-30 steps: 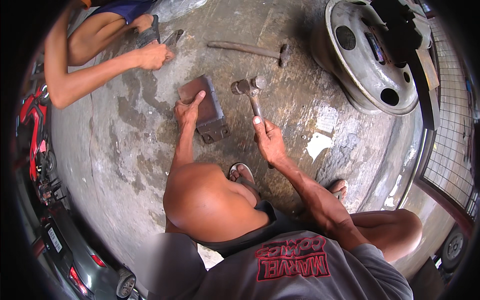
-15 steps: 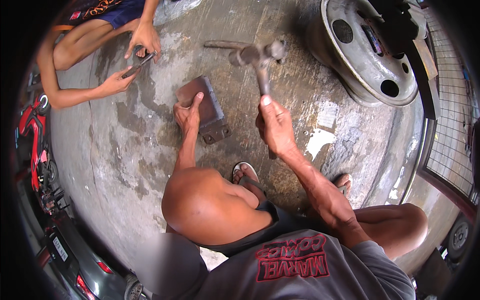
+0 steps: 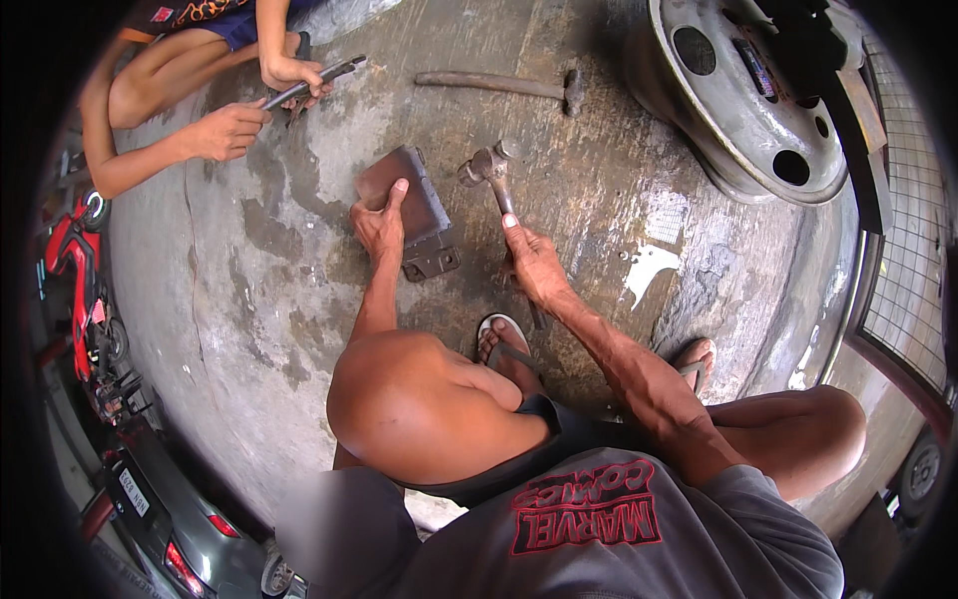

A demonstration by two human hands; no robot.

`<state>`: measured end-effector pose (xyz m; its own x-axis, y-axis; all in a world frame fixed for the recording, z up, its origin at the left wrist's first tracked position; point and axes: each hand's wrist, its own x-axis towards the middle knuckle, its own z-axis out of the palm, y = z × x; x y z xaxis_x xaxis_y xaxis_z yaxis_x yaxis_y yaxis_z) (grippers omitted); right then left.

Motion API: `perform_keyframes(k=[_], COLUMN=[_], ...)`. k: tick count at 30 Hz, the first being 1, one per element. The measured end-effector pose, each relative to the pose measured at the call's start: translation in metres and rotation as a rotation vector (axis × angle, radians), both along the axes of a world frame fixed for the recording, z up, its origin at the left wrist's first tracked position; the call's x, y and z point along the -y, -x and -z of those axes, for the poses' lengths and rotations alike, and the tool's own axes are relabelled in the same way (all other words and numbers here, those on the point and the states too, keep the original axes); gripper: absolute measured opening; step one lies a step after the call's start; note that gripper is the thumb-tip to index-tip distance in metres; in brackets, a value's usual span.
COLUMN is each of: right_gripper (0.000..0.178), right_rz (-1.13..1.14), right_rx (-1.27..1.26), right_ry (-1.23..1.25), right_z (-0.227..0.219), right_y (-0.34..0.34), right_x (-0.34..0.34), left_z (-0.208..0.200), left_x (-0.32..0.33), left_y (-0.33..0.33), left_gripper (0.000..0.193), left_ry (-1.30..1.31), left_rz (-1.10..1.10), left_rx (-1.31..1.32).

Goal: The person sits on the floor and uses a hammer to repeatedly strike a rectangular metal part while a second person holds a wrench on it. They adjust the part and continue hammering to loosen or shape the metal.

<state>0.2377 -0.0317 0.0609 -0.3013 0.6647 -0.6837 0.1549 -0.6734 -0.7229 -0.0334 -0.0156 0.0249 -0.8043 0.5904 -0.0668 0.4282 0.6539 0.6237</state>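
My left hand (image 3: 379,230) grips the left edge of a rust-brown rectangular slab (image 3: 426,205), thumb pressed flat on its upper face. Below the slab's lower edge shows a dark metal piece (image 3: 432,263) with holes in it. My right hand (image 3: 540,268) is closed round the handle of a hammer (image 3: 487,165), whose head hovers just right of the slab, apart from it. A second hammer (image 3: 491,84) with a long worn handle lies on the ground beyond, touched by no hand.
At the upper left a crouching person's hands (image 3: 232,132) hold a dark metal tool (image 3: 299,90). A steel wheel rim (image 3: 738,130) stands at the upper right beside wire mesh (image 3: 913,260). A red motorcycle (image 3: 80,285) and a dark car (image 3: 170,519) are along the left. Wet patches mark the concrete (image 3: 249,299).
My right hand and its hammer have come lower and slightly left, uncovering the lying hammer. The left hand stays on the slab. The other person's tool has swung up and right.
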Motion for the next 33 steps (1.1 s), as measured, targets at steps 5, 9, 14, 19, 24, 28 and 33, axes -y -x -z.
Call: perform_keyframes(k=[5, 9, 14, 19, 24, 28, 33], right_gripper=[0.055, 0.06, 0.058, 0.055, 0.064, 0.066, 0.072], right_rz=[0.221, 0.42, 0.417, 0.21, 0.09, 0.04, -0.117], right_rx=[-0.108, -0.309, -0.235, -0.076, 0.015, 0.108, 0.237], right_ry=[-0.264, -0.56, -0.55, -0.343, -0.359, -0.401, -0.356], right_z=[-0.05, -0.133, -0.125, -0.07, -0.054, -0.058, -0.052], right_y=[-0.03, -0.05, -0.054, -0.043, -0.06, -0.07, -0.079], right_x=[-0.057, -0.091, -0.079, -0.046, -0.038, -0.049, -0.058], left_z=[-0.009, -0.014, -0.014, -0.01, -0.005, 0.0, -0.005], left_x=[-0.013, -0.005, -0.007, 0.0, 0.01, 0.007, 0.004], left_y=[0.004, 0.019, -0.001, -0.004, -0.064, -0.088, -0.092], left_gripper=[0.098, 0.104, 0.116, 0.108, 0.096, 0.099, 0.102], left_ry=[0.0, -0.019, 0.097, 0.155, 0.012, 0.145, 0.19], left_rz=[0.147, 0.156, 0.063, -0.067, -0.165, -0.19, -0.186], left_rx=[0.029, 0.071, 0.117, 0.168, 0.26, 0.19, 0.182])
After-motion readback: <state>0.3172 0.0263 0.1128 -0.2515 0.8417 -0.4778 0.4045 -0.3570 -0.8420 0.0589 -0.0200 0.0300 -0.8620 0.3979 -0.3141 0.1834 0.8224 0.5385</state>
